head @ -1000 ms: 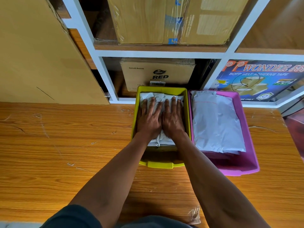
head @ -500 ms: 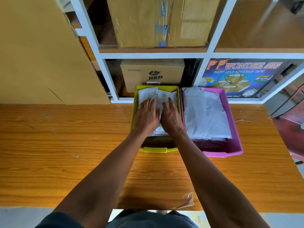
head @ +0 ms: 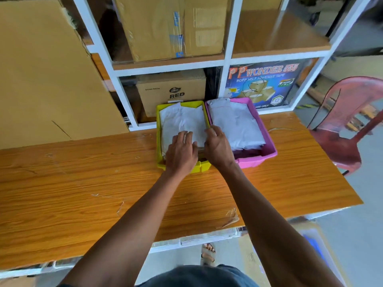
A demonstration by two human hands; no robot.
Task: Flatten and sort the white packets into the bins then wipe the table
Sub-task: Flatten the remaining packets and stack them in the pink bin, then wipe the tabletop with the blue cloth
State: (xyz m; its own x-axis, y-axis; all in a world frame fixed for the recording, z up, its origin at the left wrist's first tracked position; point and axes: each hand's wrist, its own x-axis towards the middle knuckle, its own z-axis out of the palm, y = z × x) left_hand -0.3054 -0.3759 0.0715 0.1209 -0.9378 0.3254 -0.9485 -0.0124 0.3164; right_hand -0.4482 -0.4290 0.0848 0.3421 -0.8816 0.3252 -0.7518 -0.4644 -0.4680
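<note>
Both hands have slid back from the middle of the packets [head: 183, 121] to the near end of the yellow bin [head: 159, 139] at the table's [head: 83, 193] far edge. The left hand [head: 181, 151] rests flat, fingers relaxed; the right hand [head: 217, 149] hangs loosely curled, holding nothing. Flattening looks done; wiping probably comes next.

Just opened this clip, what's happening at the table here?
A person is sorting white packets into two bins at the back of a wooden table. The left hand rests on the near end of the white packets stacked in the yellow bin. The right hand sits at the divide between that bin and the pink bin, fingers curled; what it grips is unclear. The pink bin holds its own packet stack. No loose packets or cloth show.
</note>
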